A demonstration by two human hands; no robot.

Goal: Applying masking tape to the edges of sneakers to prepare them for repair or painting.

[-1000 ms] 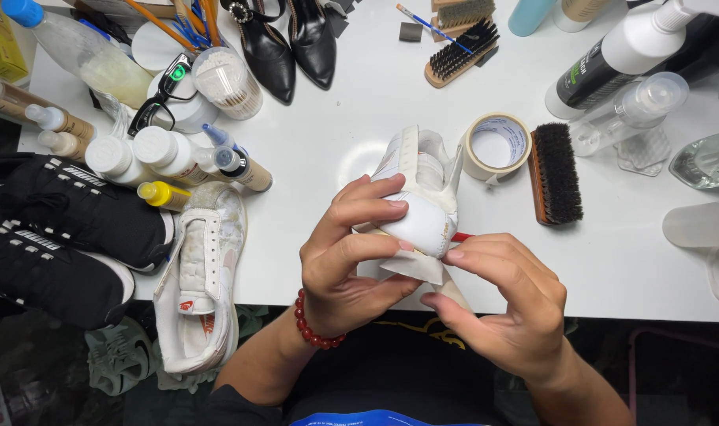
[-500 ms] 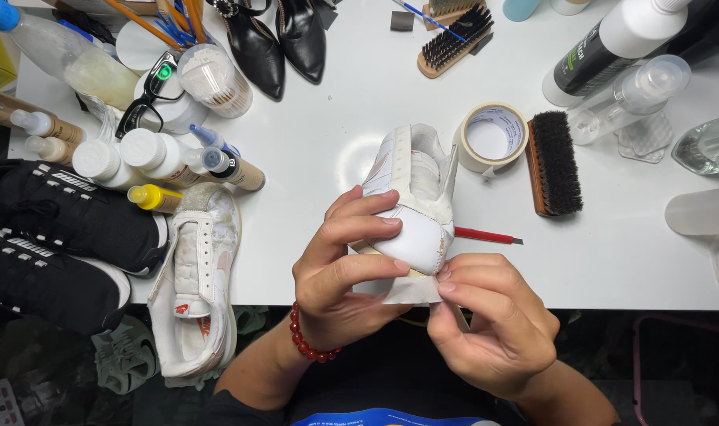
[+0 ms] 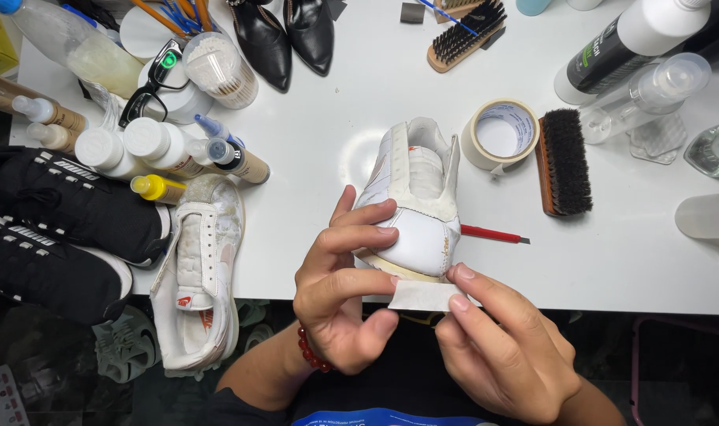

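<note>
Left hand [image 3: 339, 292]: grasps the white sneaker [image 3: 414, 205] at the worktop [image 3: 320, 134] front edge.
Right hand [image 3: 501, 347]: pinches a masking tape strip [image 3: 422, 296] against the sneaker's sole.
Near: tape roll [image 3: 501, 134], brush [image 3: 564, 162].

Both forearms are being brought up from the lower edge of the view, converging toward the middle. The left hand [image 3: 339, 296] is being held palm-inward, its fingers [image 3: 359, 237] being curled and stacked one above another, with the thumb [image 3: 375, 331] being pressed upward from below; a red bead bracelet [image 3: 310, 353] is being worn at its wrist. The right hand [image 3: 505, 351] is being held back-upward, slightly lower and to the right, its index finger and thumb being pinched together at the tips, close beside the left thumb. The remaining right fingers are being kept folded under the palm.
</note>
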